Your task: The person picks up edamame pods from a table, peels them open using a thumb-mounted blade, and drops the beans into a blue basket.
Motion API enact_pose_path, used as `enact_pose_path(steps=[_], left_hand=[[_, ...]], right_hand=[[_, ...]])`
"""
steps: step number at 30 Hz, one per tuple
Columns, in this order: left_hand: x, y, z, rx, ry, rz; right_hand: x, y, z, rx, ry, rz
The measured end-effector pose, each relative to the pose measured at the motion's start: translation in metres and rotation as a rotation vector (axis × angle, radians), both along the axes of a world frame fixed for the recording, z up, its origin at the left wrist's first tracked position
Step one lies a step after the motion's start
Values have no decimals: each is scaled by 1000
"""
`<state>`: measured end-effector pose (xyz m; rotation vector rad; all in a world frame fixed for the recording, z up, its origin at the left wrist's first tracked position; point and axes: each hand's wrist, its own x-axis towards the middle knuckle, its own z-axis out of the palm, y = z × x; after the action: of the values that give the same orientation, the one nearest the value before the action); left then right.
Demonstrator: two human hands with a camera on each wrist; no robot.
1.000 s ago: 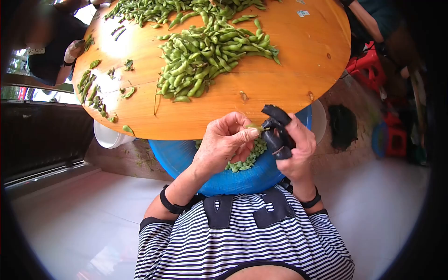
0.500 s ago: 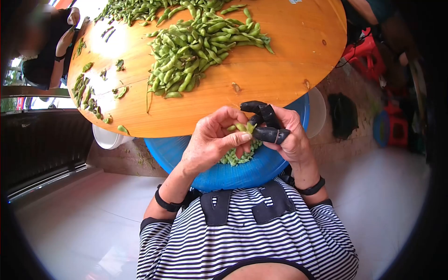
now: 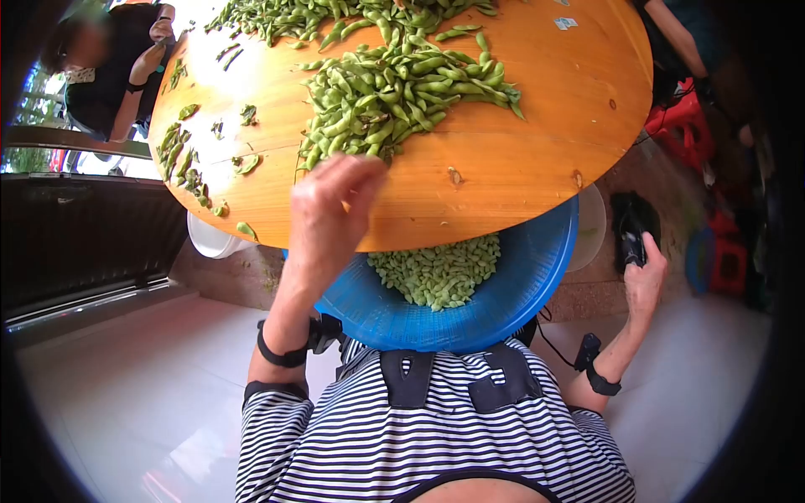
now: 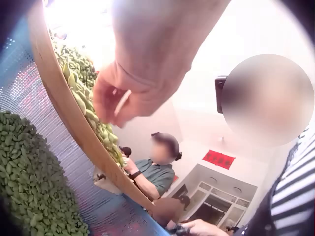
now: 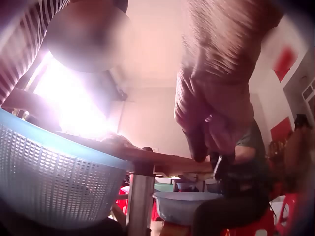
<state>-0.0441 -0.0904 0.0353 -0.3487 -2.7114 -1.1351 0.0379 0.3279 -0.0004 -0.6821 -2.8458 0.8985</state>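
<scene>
My left hand, blurred in the head view, is above the table's front edge beside the heap of green pods. In the left wrist view the same hand has bent, slightly parted fingers near pods, with nothing visibly held. My right hand is out to the right, its black-covered fingers above a dark patch on the floor. The right wrist view shows this hand hanging fingers down, nothing clearly held. Shelled beans lie in the blue basket below the table edge.
The round wooden table carries more pods at the back and scraps at the left. A white container is under its left edge. Red stools stand at the right. A person in dark clothing is at the upper left.
My hands have separated from around the pod they held. The left has moved forward to the pod heap; the right has moved outward to the right. The beans in the basket are more exposed.
</scene>
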Motion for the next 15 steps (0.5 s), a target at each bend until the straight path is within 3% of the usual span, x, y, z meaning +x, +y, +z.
enact_pose_path(steps=[1, 3, 5, 7, 9, 13, 15], left_hand=[[-7, -2, -1, -33, -21, 135], [-15, -10, -11, -256, 38, 138], [-14, -8, -12, -308, 79, 128], [-12, -7, -14, -354, 120, 115], [-10, -7, -16, -97, 91, 76], [1, 16, 3, 62, -122, 148], [7, 29, 6, 693, -495, -30]], right_hand=[[2, 2, 0, 130, -36, -100], [6, 5, -6, 204, 67, -39], [7, 4, -17, 278, 166, 12], [-1, -8, -20, -129, 335, 59], [-8, -42, -2, -541, 296, 42], [-26, -115, 24, -924, 114, 276], [-34, -143, 29, -1135, 29, 368]])
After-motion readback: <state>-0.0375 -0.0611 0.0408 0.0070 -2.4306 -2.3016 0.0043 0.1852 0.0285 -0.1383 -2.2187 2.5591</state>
